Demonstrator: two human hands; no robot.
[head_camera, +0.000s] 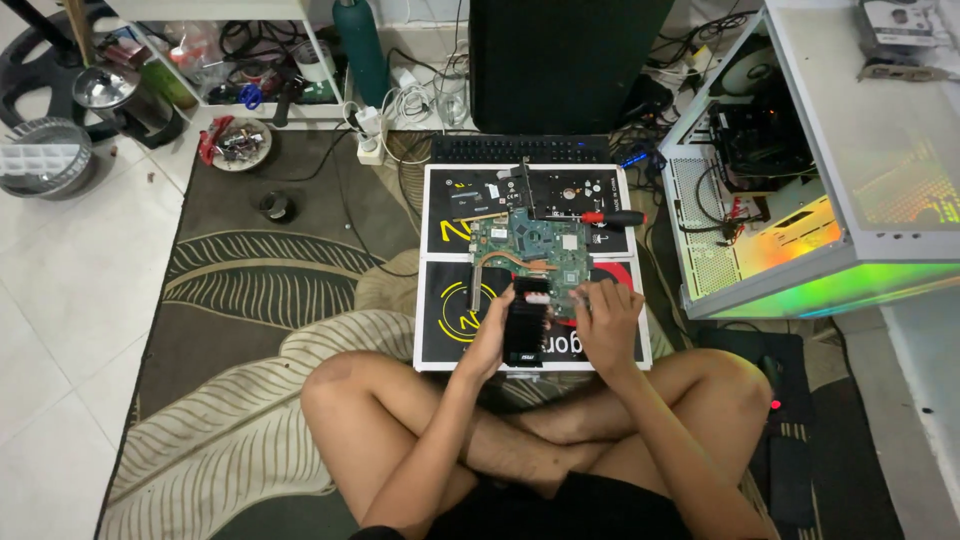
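Left hand (492, 335) around black cooler (526, 322) over circuit board (528, 250)

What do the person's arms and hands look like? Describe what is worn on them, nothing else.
Both arms are bare from the upper arm down: no sleeves show. The left hand and the right hand wear no gloves. No watch, strap or bracelet can be made out at either wrist, and rings are too small to tell. No cables or markings show on the arms.

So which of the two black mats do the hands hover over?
The near mat, closest to the crossed legs. Left hand and right hand are above it; the far mat lies beyond.
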